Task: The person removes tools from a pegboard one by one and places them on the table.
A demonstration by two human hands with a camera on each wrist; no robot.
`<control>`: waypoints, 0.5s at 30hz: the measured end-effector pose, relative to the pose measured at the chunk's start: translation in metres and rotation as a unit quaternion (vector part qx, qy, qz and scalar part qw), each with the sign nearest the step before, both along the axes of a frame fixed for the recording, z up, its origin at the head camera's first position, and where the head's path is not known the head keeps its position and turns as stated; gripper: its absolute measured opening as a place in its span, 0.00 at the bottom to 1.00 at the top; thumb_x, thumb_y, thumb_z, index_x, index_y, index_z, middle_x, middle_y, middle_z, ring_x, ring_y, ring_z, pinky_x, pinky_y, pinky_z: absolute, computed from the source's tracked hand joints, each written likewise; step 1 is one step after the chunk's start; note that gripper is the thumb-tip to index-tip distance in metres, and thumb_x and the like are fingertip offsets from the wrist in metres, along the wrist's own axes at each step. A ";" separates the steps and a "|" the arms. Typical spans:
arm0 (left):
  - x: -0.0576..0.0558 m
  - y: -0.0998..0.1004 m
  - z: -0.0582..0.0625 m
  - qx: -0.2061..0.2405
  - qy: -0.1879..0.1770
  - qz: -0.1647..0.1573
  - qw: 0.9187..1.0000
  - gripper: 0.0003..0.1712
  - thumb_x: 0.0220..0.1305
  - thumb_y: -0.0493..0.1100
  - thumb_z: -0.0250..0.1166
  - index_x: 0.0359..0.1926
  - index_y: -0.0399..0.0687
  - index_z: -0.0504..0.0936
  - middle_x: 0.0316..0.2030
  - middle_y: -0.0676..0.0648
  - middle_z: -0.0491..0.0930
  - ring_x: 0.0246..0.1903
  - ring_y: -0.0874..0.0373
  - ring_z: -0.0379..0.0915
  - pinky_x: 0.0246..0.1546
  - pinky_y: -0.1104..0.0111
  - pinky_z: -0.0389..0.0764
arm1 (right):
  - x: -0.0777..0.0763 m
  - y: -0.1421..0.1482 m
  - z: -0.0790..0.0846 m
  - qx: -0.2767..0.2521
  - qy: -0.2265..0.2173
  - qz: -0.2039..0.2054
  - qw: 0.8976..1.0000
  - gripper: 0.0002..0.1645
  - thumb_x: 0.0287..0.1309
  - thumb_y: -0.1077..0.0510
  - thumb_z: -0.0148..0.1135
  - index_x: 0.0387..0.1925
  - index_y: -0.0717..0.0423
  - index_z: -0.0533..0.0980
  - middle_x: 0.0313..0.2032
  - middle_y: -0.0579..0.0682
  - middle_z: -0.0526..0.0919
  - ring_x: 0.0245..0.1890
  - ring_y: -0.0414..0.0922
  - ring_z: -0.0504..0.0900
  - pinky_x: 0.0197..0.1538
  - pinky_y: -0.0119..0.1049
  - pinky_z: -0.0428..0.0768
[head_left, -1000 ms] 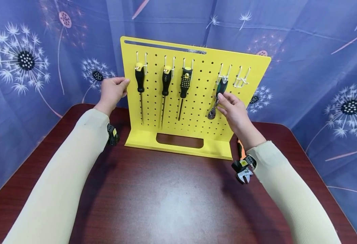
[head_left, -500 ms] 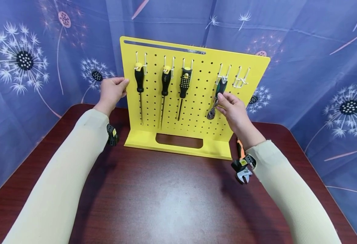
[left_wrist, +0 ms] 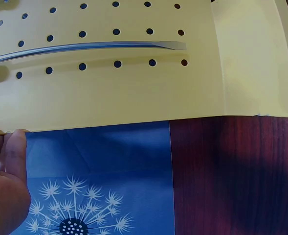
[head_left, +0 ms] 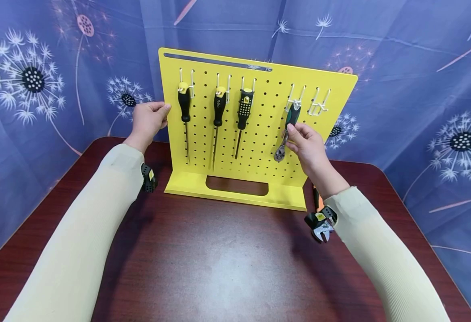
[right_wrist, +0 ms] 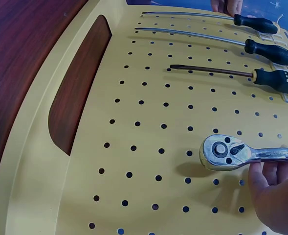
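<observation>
Centre-right of head view: chrome-headed ratchet wrench with black-and-green grip (head_left: 293,114), at a white wire hook (head_left: 290,95) on the yellow perforated metal pegboard (head_left: 187,181). Long axis steep, grip end up, round head tilting down-left.

Right hand (head_left: 311,145) nearer; comes at the wrench from lower right, thumb and fingers closed narrow around it where grip meets shank. Wrench lies up-left of that hand; right wrist view puts its head left of the fingers, apart from the board.

Left hand (head_left: 148,121), left of centre, pinches the board's left edge, well apart from the wrench.
</observation>
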State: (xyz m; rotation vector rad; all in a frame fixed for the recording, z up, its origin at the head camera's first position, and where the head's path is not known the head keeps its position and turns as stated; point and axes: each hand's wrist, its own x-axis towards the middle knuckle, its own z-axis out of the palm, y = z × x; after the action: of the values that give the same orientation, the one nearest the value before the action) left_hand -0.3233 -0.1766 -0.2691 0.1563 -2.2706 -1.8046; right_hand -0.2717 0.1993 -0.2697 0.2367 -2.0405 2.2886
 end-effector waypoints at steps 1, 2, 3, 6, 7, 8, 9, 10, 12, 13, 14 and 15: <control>0.000 0.000 0.000 0.000 0.000 0.000 1.000 0.12 0.75 0.46 0.62 0.43 0.43 0.85 0.19 0.60 0.70 0.27 0.66 0.67 0.31 0.81 0.77 | 0.000 0.000 0.000 0.014 -0.002 -0.007 1.000 0.10 0.74 0.52 0.59 0.33 0.45 0.79 0.31 0.36 0.86 0.38 0.33 0.82 0.47 0.24 0.80; 0.000 0.000 0.000 -0.001 -0.001 0.001 1.000 0.12 0.75 0.46 0.62 0.44 0.42 0.85 0.19 0.59 0.70 0.27 0.66 0.67 0.31 0.80 0.77 | 0.000 -0.001 0.000 0.013 -0.003 -0.011 1.000 0.10 0.74 0.53 0.59 0.33 0.46 0.79 0.31 0.36 0.86 0.37 0.33 0.82 0.46 0.24 0.80; 0.000 0.000 0.000 -0.001 -0.002 0.001 1.000 0.12 0.75 0.46 0.62 0.45 0.42 0.85 0.19 0.59 0.70 0.27 0.66 0.67 0.31 0.80 0.76 | 0.000 -0.001 -0.001 0.020 -0.004 -0.016 1.000 0.10 0.75 0.53 0.58 0.33 0.45 0.78 0.31 0.36 0.86 0.37 0.33 0.82 0.46 0.24 0.80; 0.000 0.000 0.001 -0.003 -0.006 0.002 1.000 0.13 0.75 0.47 0.62 0.46 0.41 0.85 0.20 0.59 0.70 0.27 0.66 0.67 0.31 0.80 0.76 | 0.001 -0.001 -0.001 0.030 -0.003 -0.028 0.999 0.10 0.75 0.54 0.57 0.33 0.45 0.77 0.30 0.36 0.86 0.36 0.33 0.82 0.44 0.24 0.81; 0.000 0.000 0.001 -0.003 -0.006 0.001 1.000 0.13 0.75 0.47 0.62 0.46 0.41 0.85 0.20 0.59 0.70 0.27 0.66 0.67 0.31 0.81 0.77 | 0.001 -0.001 0.000 0.034 -0.002 -0.032 0.999 0.10 0.75 0.54 0.56 0.33 0.44 0.77 0.30 0.36 0.85 0.35 0.33 0.82 0.43 0.23 0.81; 0.000 0.000 0.000 -0.003 -0.006 0.001 1.000 0.13 0.75 0.47 0.62 0.46 0.41 0.85 0.20 0.59 0.69 0.27 0.66 0.67 0.31 0.81 0.76 | 0.002 -0.002 0.000 0.037 -0.001 -0.035 0.999 0.10 0.75 0.55 0.56 0.33 0.44 0.77 0.30 0.36 0.85 0.35 0.33 0.82 0.43 0.23 0.81; 0.000 0.000 0.000 -0.002 -0.005 0.001 1.000 0.13 0.75 0.47 0.62 0.45 0.42 0.85 0.19 0.59 0.69 0.27 0.66 0.67 0.31 0.81 0.77 | 0.003 -0.002 0.000 0.036 0.000 -0.036 0.999 0.11 0.75 0.55 0.56 0.33 0.44 0.77 0.30 0.36 0.85 0.35 0.33 0.82 0.42 0.23 0.81; -0.001 0.000 0.000 0.000 -0.005 0.001 1.000 0.12 0.75 0.46 0.62 0.44 0.43 0.85 0.19 0.59 0.69 0.27 0.66 0.67 0.31 0.81 0.77 | 0.003 -0.002 0.001 0.038 0.000 -0.038 0.999 0.11 0.75 0.55 0.56 0.33 0.44 0.77 0.30 0.36 0.85 0.34 0.33 0.83 0.41 0.23 0.81; -0.001 0.000 0.000 0.004 -0.003 0.002 1.000 0.11 0.75 0.46 0.62 0.42 0.44 0.86 0.19 0.59 0.69 0.26 0.66 0.67 0.31 0.80 0.77 | 0.004 -0.003 0.001 0.047 0.001 -0.043 0.998 0.10 0.76 0.55 0.56 0.33 0.44 0.76 0.30 0.36 0.84 0.33 0.33 0.83 0.40 0.23 0.82; -0.001 0.000 0.000 0.005 -0.001 0.003 1.000 0.11 0.75 0.46 0.62 0.41 0.45 0.86 0.19 0.59 0.69 0.26 0.66 0.67 0.31 0.80 0.76 | 0.004 -0.003 0.001 0.051 0.001 -0.044 0.998 0.10 0.76 0.54 0.56 0.34 0.43 0.76 0.30 0.36 0.84 0.32 0.33 0.83 0.40 0.23 0.82; -0.001 0.000 -0.001 0.004 0.000 0.003 1.000 0.11 0.75 0.46 0.62 0.39 0.45 0.85 0.19 0.59 0.69 0.25 0.66 0.66 0.30 0.80 0.76 | 0.004 -0.002 0.001 0.051 0.001 -0.043 0.998 0.10 0.76 0.54 0.56 0.34 0.44 0.76 0.30 0.36 0.84 0.32 0.33 0.83 0.40 0.23 0.81; -0.002 0.000 -0.001 0.004 0.001 0.003 1.000 0.10 0.75 0.46 0.62 0.38 0.46 0.85 0.19 0.59 0.69 0.25 0.66 0.66 0.30 0.80 0.76 | 0.005 -0.002 0.001 0.056 0.001 -0.044 0.997 0.10 0.76 0.54 0.56 0.34 0.44 0.76 0.30 0.35 0.83 0.32 0.32 0.83 0.40 0.22 0.81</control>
State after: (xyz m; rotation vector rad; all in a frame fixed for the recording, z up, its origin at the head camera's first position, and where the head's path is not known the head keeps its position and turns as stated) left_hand -0.3248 -0.1762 -0.2702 0.1626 -2.2593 -1.8097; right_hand -0.2669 0.1970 -0.2689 0.1526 -2.1363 2.1243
